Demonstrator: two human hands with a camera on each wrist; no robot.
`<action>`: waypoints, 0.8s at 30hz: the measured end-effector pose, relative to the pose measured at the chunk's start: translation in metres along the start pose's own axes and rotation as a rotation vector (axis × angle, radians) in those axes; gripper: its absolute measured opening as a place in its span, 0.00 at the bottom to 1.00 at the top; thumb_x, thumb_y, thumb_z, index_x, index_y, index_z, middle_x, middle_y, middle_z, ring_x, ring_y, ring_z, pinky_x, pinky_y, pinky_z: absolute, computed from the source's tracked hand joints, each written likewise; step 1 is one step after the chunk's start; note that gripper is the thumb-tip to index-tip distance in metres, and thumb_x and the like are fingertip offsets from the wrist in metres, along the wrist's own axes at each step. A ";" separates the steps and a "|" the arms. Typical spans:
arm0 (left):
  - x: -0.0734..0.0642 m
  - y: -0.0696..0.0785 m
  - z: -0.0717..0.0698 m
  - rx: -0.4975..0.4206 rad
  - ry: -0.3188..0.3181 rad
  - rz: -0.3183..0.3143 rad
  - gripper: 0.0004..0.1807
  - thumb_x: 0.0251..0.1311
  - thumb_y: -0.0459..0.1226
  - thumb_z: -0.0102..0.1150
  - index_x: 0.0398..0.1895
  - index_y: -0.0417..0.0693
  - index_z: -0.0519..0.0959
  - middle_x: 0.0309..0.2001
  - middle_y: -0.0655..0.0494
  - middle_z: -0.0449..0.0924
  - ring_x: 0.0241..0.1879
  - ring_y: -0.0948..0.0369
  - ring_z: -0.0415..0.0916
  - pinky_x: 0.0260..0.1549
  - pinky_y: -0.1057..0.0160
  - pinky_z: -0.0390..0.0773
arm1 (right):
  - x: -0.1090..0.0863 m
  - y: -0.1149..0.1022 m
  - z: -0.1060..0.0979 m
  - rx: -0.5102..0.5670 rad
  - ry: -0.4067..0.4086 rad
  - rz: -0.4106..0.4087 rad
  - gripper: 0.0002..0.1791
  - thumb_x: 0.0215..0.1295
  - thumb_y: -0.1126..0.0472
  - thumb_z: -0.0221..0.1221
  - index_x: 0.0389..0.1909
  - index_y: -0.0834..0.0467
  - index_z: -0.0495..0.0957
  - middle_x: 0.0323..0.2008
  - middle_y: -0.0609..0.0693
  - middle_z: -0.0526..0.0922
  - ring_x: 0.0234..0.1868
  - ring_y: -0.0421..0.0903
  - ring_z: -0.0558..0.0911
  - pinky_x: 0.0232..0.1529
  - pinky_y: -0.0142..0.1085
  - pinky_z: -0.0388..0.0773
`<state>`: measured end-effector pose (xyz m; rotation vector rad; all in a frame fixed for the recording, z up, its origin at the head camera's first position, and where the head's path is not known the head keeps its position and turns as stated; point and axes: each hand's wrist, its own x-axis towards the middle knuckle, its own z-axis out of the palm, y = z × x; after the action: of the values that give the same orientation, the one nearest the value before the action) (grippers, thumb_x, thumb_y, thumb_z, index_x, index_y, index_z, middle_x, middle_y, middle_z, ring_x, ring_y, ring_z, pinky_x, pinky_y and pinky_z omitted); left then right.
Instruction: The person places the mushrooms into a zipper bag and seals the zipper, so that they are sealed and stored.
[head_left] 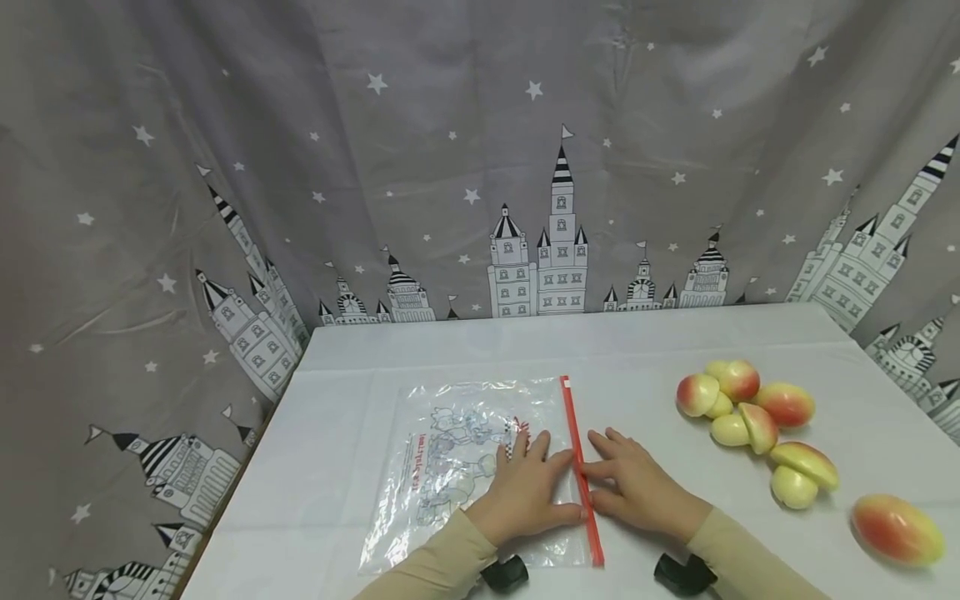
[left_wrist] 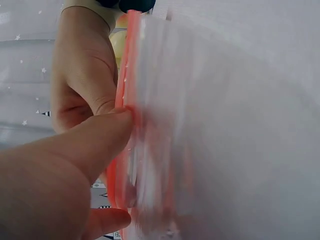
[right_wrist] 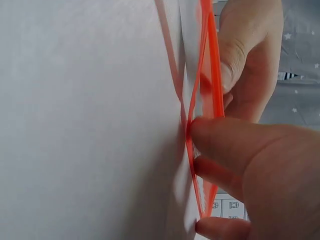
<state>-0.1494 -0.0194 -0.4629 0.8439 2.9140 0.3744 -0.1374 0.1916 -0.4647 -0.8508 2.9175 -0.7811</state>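
Observation:
A clear zip bag (head_left: 408, 525) with a printed cartoon and red lettering lies flat on the white table. Its red zip strip (head_left: 572, 417) runs along the right side. My left hand (head_left: 521, 492) rests on the bag with fingers spread, thumb touching the strip. From the right, my right hand (head_left: 637, 483) reaches the strip with its fingertips, fingers apart. The right wrist view shows the red edges (right_wrist: 215, 65) parted at the mouth, right fingertips touching the nearer edge. In the left wrist view the left thumb (left_wrist: 107, 130) presses against the strip.
Glossy yellow-and-red fruit-like pieces (head_left: 785, 404), several with mushroom-like shapes, sit in a cluster at the right. One larger oval piece (head_left: 897, 529) lies nearer the right front. A grey curtain (head_left: 450, 167) with castles and stars hangs behind the table (head_left: 300, 500).

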 end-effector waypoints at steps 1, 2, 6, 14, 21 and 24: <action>0.000 0.001 0.000 0.000 0.008 -0.001 0.44 0.50 0.67 0.66 0.70 0.62 0.73 0.71 0.42 0.69 0.73 0.33 0.60 0.61 0.26 0.66 | 0.000 0.000 0.001 -0.003 0.008 -0.002 0.22 0.59 0.53 0.68 0.55 0.54 0.86 0.67 0.71 0.73 0.67 0.79 0.68 0.63 0.74 0.64; -0.001 0.001 0.001 0.002 0.014 -0.002 0.44 0.50 0.67 0.67 0.70 0.62 0.73 0.71 0.41 0.69 0.73 0.33 0.61 0.61 0.26 0.66 | 0.000 -0.001 0.002 -0.006 0.015 -0.004 0.23 0.58 0.52 0.69 0.54 0.54 0.86 0.66 0.72 0.74 0.67 0.80 0.69 0.63 0.74 0.64; -0.002 0.004 0.003 0.005 0.034 -0.005 0.44 0.51 0.66 0.67 0.70 0.59 0.73 0.71 0.40 0.69 0.72 0.33 0.62 0.61 0.26 0.66 | -0.002 -0.001 0.004 -0.029 0.030 -0.014 0.24 0.58 0.49 0.69 0.54 0.55 0.86 0.66 0.72 0.73 0.67 0.79 0.69 0.61 0.75 0.65; -0.006 0.007 0.004 -0.017 0.034 -0.004 0.41 0.54 0.62 0.67 0.69 0.57 0.73 0.72 0.39 0.67 0.72 0.32 0.61 0.65 0.28 0.65 | -0.005 0.000 0.003 -0.015 -0.042 -0.015 0.23 0.64 0.52 0.65 0.58 0.54 0.84 0.71 0.69 0.70 0.71 0.77 0.65 0.65 0.75 0.61; -0.008 0.006 0.007 0.017 0.079 0.027 0.35 0.56 0.57 0.68 0.67 0.58 0.76 0.67 0.44 0.73 0.69 0.37 0.67 0.61 0.30 0.69 | -0.005 -0.001 0.002 -0.013 -0.049 -0.004 0.22 0.65 0.51 0.65 0.59 0.52 0.84 0.71 0.68 0.69 0.72 0.76 0.64 0.66 0.74 0.60; -0.008 0.006 0.005 0.061 0.113 0.031 0.31 0.59 0.54 0.66 0.66 0.60 0.77 0.65 0.47 0.76 0.66 0.41 0.70 0.59 0.34 0.73 | -0.005 -0.001 0.003 -0.017 -0.043 0.000 0.22 0.65 0.51 0.65 0.59 0.52 0.84 0.71 0.68 0.70 0.72 0.76 0.65 0.65 0.75 0.60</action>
<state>-0.1387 -0.0175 -0.4664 0.9056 3.0336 0.3483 -0.1321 0.1922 -0.4671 -0.8578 2.8911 -0.7293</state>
